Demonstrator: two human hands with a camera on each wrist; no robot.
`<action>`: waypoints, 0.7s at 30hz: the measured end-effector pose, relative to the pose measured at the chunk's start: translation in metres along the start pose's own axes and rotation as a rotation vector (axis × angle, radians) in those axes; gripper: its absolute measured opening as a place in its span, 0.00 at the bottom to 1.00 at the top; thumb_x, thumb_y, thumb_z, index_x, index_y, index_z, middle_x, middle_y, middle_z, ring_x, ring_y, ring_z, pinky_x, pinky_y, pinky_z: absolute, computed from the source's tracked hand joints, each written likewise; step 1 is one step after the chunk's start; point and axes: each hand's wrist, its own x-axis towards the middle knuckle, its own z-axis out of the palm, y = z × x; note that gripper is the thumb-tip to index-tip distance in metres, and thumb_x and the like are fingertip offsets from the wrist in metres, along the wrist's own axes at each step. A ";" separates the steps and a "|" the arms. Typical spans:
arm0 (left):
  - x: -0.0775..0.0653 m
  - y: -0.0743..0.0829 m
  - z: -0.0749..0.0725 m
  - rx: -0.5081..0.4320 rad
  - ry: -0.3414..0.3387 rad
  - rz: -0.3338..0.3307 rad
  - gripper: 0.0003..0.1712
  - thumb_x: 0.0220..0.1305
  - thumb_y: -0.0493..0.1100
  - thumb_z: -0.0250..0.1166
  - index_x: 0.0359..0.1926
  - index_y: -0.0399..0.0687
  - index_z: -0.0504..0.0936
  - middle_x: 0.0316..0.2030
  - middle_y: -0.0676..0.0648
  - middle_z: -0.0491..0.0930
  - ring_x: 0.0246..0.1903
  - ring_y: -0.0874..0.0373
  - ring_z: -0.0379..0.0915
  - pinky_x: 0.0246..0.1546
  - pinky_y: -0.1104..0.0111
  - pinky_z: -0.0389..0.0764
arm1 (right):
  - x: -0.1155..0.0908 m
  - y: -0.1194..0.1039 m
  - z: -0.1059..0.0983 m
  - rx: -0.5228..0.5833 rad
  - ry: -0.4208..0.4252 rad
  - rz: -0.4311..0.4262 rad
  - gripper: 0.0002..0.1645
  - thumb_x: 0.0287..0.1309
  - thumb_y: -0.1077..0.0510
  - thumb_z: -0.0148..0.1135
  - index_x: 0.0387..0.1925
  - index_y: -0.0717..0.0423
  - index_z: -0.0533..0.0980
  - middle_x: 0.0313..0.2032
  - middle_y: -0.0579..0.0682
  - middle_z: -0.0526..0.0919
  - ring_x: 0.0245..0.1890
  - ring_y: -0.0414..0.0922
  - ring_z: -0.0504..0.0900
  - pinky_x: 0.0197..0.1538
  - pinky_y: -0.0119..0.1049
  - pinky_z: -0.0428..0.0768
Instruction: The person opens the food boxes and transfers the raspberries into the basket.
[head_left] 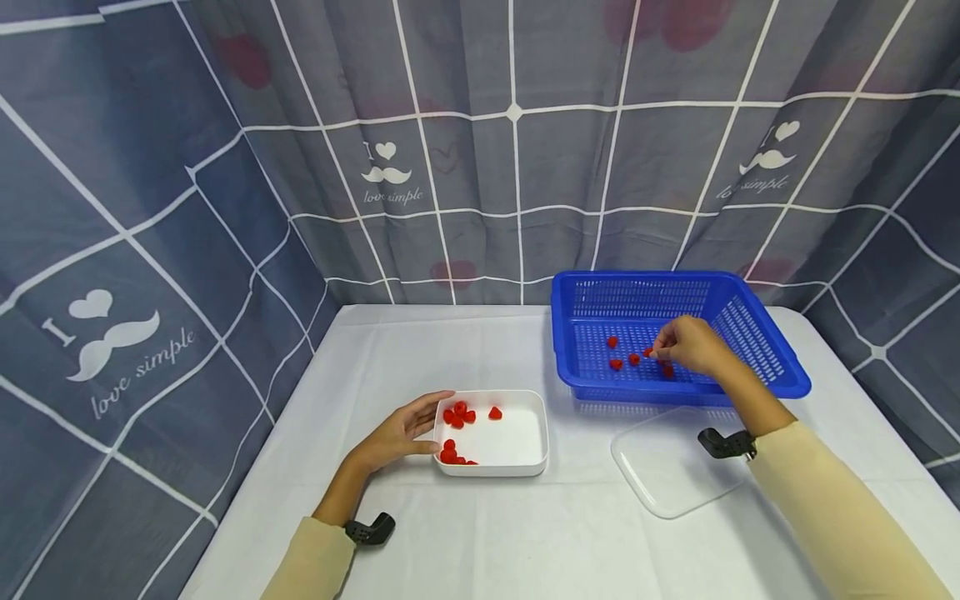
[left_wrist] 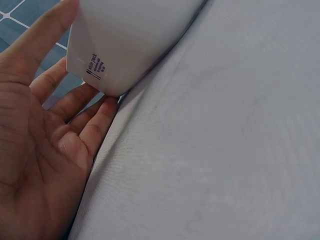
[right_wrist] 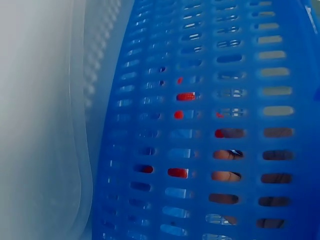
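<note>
Toward the back right corner of the table [head_left: 585, 533], a blue basket [head_left: 562, 358] is being reached into by the right hand [head_left: 690, 343]. Its fingers are being bent, with the tips being held close together right at a red berry [head_left: 648, 352]; whether that berry is being pinched cannot be told. More red berries [head_left: 616, 364] are being held on the basket's floor.

Nearer the table's left edge, a white box [head_left: 491, 471] is being held at its left end by the thumb and fingers of the left hand [head_left: 393, 429], which are being spread round it. Inside, one bunch of berries is being seen by the back left corner and one by the front left corner, with a single berry apart.

For the coming move, what seems to matter is the way to the box: from the right fingertips, it is being found to the left and closer to the table's front edge. Its long side is being pointed left to right, like the basket's. The left hand is nearer the box.

Part of the front bunch is being hidden by the box's front wall. Part of a clear lid [head_left: 671, 458] is being covered by the right arm. From the right wrist, the berries are being seen only in bits through slots.
</note>
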 end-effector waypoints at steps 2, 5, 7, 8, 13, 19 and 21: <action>0.000 0.000 0.000 0.000 0.001 -0.005 0.47 0.59 0.32 0.73 0.76 0.54 0.64 0.76 0.45 0.59 0.75 0.44 0.54 0.69 0.70 0.66 | 0.002 0.002 0.000 -0.022 -0.019 -0.005 0.08 0.59 0.65 0.70 0.25 0.64 0.82 0.22 0.50 0.83 0.24 0.45 0.76 0.29 0.37 0.74; 0.000 0.000 0.001 0.004 0.006 -0.007 0.47 0.59 0.33 0.73 0.76 0.55 0.64 0.76 0.46 0.59 0.75 0.44 0.54 0.69 0.70 0.66 | 0.004 0.004 0.001 -0.053 -0.030 -0.009 0.09 0.57 0.65 0.71 0.23 0.62 0.82 0.20 0.47 0.82 0.23 0.44 0.75 0.29 0.37 0.73; 0.000 0.000 0.001 0.005 0.004 -0.004 0.47 0.59 0.33 0.73 0.76 0.54 0.63 0.76 0.45 0.59 0.75 0.43 0.54 0.69 0.70 0.66 | 0.005 0.006 0.001 -0.077 -0.042 -0.009 0.09 0.56 0.65 0.71 0.22 0.61 0.82 0.20 0.46 0.81 0.23 0.44 0.75 0.29 0.37 0.73; 0.000 0.000 0.000 0.006 0.003 -0.002 0.47 0.59 0.33 0.73 0.76 0.54 0.63 0.76 0.45 0.59 0.75 0.43 0.54 0.69 0.69 0.66 | 0.006 0.006 0.001 -0.085 -0.051 -0.010 0.09 0.56 0.65 0.71 0.22 0.61 0.82 0.20 0.46 0.80 0.23 0.44 0.74 0.28 0.37 0.73; 0.000 -0.001 0.000 0.007 0.001 0.001 0.47 0.59 0.34 0.73 0.76 0.53 0.63 0.76 0.44 0.59 0.75 0.43 0.54 0.69 0.69 0.66 | 0.009 0.009 0.003 -0.121 -0.098 0.015 0.08 0.55 0.65 0.71 0.22 0.60 0.82 0.20 0.46 0.81 0.23 0.44 0.76 0.28 0.37 0.74; 0.001 -0.002 -0.001 0.008 -0.006 0.006 0.47 0.60 0.33 0.72 0.77 0.51 0.62 0.76 0.42 0.59 0.75 0.41 0.54 0.69 0.69 0.66 | 0.012 0.008 0.006 -0.115 -0.156 0.062 0.08 0.56 0.69 0.66 0.22 0.61 0.82 0.22 0.49 0.81 0.23 0.45 0.77 0.26 0.36 0.76; 0.001 -0.001 -0.001 0.007 -0.010 0.012 0.47 0.60 0.33 0.72 0.77 0.49 0.61 0.76 0.41 0.58 0.75 0.40 0.53 0.69 0.69 0.66 | 0.013 0.007 0.008 -0.121 -0.171 0.081 0.07 0.56 0.69 0.66 0.23 0.61 0.82 0.23 0.49 0.81 0.23 0.45 0.77 0.26 0.36 0.76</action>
